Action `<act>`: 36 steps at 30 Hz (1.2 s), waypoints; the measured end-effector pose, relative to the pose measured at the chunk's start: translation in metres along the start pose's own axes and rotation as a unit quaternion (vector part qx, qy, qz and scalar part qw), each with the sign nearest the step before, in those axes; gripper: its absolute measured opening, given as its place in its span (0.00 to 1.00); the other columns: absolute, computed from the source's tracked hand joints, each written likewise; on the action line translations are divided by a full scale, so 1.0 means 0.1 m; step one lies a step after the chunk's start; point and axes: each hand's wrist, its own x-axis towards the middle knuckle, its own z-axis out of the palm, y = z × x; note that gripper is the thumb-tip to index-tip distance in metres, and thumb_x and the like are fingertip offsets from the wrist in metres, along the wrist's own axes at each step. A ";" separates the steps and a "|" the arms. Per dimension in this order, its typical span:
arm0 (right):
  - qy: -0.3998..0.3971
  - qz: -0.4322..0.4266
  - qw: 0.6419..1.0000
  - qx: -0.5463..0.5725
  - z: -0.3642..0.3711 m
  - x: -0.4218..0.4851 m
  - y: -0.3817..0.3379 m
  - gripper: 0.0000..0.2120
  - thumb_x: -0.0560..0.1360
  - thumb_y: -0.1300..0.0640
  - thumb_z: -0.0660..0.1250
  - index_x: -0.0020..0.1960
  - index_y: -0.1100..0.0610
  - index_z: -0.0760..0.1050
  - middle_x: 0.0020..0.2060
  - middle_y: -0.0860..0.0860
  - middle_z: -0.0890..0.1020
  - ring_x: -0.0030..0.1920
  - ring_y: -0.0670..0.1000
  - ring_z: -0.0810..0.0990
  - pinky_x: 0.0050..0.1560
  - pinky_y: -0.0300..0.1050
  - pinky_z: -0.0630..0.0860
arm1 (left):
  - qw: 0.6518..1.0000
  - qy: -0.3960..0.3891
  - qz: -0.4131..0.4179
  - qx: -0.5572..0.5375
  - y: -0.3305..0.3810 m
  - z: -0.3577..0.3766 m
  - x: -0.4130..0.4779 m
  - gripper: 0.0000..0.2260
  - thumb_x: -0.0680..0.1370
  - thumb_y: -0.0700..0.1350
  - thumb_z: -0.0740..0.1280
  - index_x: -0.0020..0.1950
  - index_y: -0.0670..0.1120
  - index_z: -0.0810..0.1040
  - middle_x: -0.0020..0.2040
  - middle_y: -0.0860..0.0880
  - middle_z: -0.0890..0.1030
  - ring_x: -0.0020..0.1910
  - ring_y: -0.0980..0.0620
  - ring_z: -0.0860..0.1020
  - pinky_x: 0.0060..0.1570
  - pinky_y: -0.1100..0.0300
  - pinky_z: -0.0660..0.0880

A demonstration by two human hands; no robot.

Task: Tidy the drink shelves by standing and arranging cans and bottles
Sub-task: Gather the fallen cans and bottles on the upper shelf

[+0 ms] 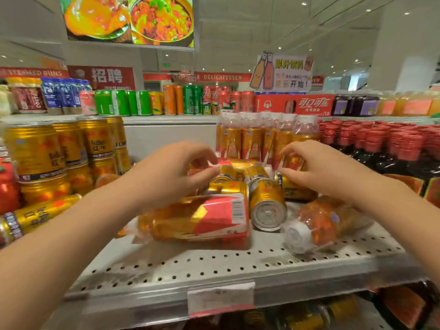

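Big bottle [202, 220], gold w/ red label, lies on its side mid-shelf [214, 265], barcode end to the right. Just right of it a can [267, 203] lies w/ its end facing the camera. Further right of the bottle a 2nd bottle [319, 225] lies tilted, white cap toward the shelf's front edge. Right behind the big bottle is a heap of toppled gold cans [228, 177], some touching each other. Behind and right of it an upright row of small bottles [252, 139] w/ pale caps. Left hand [176, 172] hangs above the big bottle's back edge, over the heap. Its fingers are curled, thumb and forefinger nearly meeting. Too blurry to say if it pinches anything. Right hand [321, 167] is up and right of the big bottle, fingers bent, thumb and fingers spread either side of a gold-red container at the front of the row. Can't tell if it actually grips. Left of the big bottle are stacked gold cans [35, 151], upright, two tiers, and one more can [35, 217] lies flat in front of them. Far right of it are dark bottles [381, 144] w/ red caps, standing packed. Below the big bottle, on the shelf lip, is a price tag [221, 298]. Above and behind it, the top tier holds mixed cans [142, 103] and a red carton [295, 104].
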 end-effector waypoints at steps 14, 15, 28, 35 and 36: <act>-0.220 -0.064 0.967 -0.111 0.26 0.46 0.40 0.41 0.64 0.29 0.73 0.70 0.47 0.67 0.61 0.49 0.77 0.60 0.52 0.75 0.60 0.51 0.76 | 0.996 -0.069 -0.054 0.018 0.09 0.48 0.55 0.09 0.80 0.60 0.64 0.55 0.58 0.80 0.49 0.57 0.82 0.48 0.56 0.80 0.51 0.50 0.79; -0.211 -0.066 0.969 -0.114 0.28 0.46 0.38 0.37 0.64 0.30 0.73 0.67 0.47 0.70 0.58 0.48 0.78 0.57 0.52 0.76 0.58 0.50 0.77 | 0.996 -0.065 -0.061 0.020 0.08 0.46 0.53 0.09 0.80 0.60 0.64 0.55 0.59 0.80 0.49 0.57 0.82 0.48 0.57 0.80 0.51 0.50 0.79; 0.060 -0.157 0.984 0.065 -0.31 0.27 -0.12 0.27 0.68 0.33 0.71 0.63 0.41 0.71 0.49 0.43 0.78 0.51 0.50 0.75 0.51 0.52 0.75 | 0.978 0.135 -0.149 0.049 -0.14 -0.19 -0.51 0.09 0.81 0.57 0.64 0.50 0.56 0.82 0.41 0.61 0.81 0.39 0.60 0.78 0.38 0.54 0.76; 0.043 -0.285 0.951 0.110 -0.15 -0.05 -1.51 0.37 0.69 0.34 0.69 0.74 0.43 0.64 0.61 0.45 0.75 0.61 0.47 0.71 0.62 0.49 0.71 | 0.959 0.188 -0.201 0.069 -0.47 -0.59 -1.35 0.07 0.81 0.54 0.65 0.44 0.58 0.80 0.40 0.64 0.81 0.37 0.61 0.79 0.33 0.61 0.70; 0.039 -0.302 0.946 0.109 -0.10 -0.07 -1.70 0.36 0.70 0.35 0.69 0.74 0.44 0.64 0.62 0.46 0.75 0.62 0.48 0.71 0.63 0.50 0.72 | 0.957 0.188 -0.209 0.074 -0.53 -0.65 -1.47 0.07 0.81 0.55 0.65 0.45 0.59 0.80 0.40 0.66 0.81 0.37 0.63 0.79 0.33 0.62 0.70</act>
